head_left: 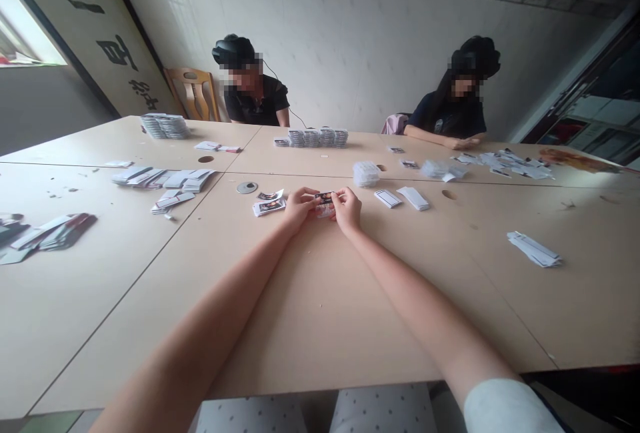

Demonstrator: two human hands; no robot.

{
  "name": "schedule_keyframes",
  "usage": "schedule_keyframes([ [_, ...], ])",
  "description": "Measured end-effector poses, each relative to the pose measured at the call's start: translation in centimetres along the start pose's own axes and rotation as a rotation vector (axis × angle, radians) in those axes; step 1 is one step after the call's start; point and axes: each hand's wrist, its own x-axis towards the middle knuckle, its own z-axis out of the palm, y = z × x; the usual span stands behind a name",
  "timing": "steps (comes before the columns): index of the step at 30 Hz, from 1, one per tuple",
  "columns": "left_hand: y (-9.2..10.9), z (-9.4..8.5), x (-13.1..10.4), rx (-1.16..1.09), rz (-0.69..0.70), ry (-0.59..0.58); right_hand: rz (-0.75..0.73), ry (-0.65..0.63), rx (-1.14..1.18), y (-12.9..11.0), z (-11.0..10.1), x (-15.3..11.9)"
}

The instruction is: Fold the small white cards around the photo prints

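Between my two hands is a small dark printed card (pixel 325 197), with something clear and shiny just under it. My left hand (pixel 301 206) pinches the card's left side, and my right hand (pixel 348 209) grips its right side. A small pile of printed cards (pixel 269 206) lies just left of my left hand. Right of my right hand are two stacks of white cards (pixel 388 199) (pixel 414 198). Behind them stands a stack of clear plastic pieces (pixel 367 174).
A round disc (pixel 247 187) lies left of the printed cards. White card bundles (pixel 163 178) spread at the left, another bundle (pixel 535 249) at the right. Packed stacks (pixel 318 138) stand at the back. Two people (pixel 257 103) (pixel 450 116) sit across the table (pixel 320 326).
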Motion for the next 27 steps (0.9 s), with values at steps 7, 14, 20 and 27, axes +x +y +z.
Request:
schedule_keyframes([
  [7, 0.22, 0.16, -0.15, -0.007, -0.006, -0.001, -0.026, 0.013, -0.039, 0.07, 0.00, -0.04],
  [14, 0.15, 0.15, -0.06, -0.010, -0.007, 0.001, -0.117, 0.074, -0.136, 0.53, -0.06, 0.15],
  [20, 0.16, 0.17, -0.01, -0.012, -0.009, 0.005, -0.105, 0.092, -0.152, 0.63, -0.03, 0.29],
  [27, 0.33, 0.18, -0.16, -0.007, -0.016, 0.005, -0.117, 0.087, -0.165, 0.76, 0.02, 0.32],
])
